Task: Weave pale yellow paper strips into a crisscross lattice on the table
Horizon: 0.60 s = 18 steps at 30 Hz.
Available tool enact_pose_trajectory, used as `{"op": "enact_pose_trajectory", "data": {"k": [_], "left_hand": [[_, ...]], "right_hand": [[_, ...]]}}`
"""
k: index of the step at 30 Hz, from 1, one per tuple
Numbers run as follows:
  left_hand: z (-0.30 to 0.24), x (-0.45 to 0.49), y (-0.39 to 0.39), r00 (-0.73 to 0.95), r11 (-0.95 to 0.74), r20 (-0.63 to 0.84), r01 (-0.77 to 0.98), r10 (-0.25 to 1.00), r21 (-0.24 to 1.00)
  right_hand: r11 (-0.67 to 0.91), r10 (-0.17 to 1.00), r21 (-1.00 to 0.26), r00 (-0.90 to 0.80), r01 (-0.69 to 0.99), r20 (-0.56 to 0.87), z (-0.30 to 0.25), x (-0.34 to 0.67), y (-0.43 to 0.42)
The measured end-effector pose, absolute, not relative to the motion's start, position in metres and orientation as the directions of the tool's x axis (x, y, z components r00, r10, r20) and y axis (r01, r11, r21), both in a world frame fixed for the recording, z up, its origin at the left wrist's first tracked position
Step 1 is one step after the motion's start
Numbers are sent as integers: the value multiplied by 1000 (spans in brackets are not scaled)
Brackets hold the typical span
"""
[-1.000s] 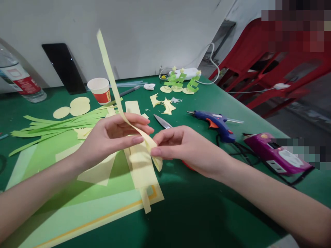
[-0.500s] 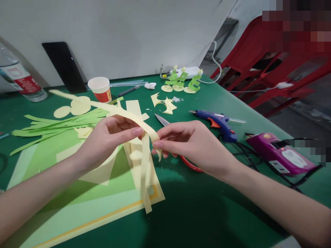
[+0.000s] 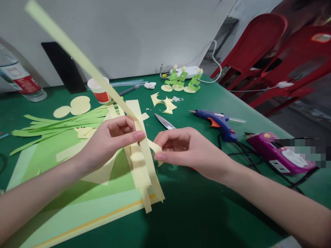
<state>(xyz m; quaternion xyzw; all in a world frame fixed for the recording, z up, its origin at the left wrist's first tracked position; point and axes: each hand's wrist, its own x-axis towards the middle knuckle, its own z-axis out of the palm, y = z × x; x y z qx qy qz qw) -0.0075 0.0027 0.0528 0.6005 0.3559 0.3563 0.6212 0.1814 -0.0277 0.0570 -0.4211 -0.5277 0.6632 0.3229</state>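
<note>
My left hand (image 3: 111, 141) pinches a long pale yellow paper strip (image 3: 77, 57) whose free end rises up and to the left, above the table. My right hand (image 3: 186, 148) pinches the strip's folded lower end between thumb and fingers. Both hands hover over a green table (image 3: 207, 213), just above more yellow strips (image 3: 141, 162) lying on light green paper sheets (image 3: 77, 206). A scissors blade (image 3: 164, 121) sticks out behind my right hand.
Green paper strips (image 3: 57, 125) and yellow discs (image 3: 74, 106) lie at left, with a paper cup (image 3: 99, 91), a water bottle (image 3: 19, 79) and a black phone (image 3: 62, 67). A blue glue gun (image 3: 217, 122), a purple device (image 3: 279, 155), small paper trees (image 3: 181, 82) and red chairs (image 3: 258, 51) are at right.
The strip's free end dropped low to the left half a second ago and has now swung back up and left. My right hand has folded the lower end tighter.
</note>
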Motion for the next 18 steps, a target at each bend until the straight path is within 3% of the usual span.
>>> {"op": "enact_pose_trajectory", "data": {"k": [4, 10, 18], "left_hand": [[48, -6, 1, 527, 28, -31, 14, 849, 1000], [44, -4, 0, 552, 44, -25, -21, 834, 999], [47, 1, -1, 611, 100, -95, 26, 786, 995]], "right_hand": [[-329, 831, -940, -499, -89, -244, 54, 183, -25], [-328, 822, -944, -503, -30, -269, 50, 184, -23], [17, 923, -968, -377, 250, -81, 52, 177, -29]]}}
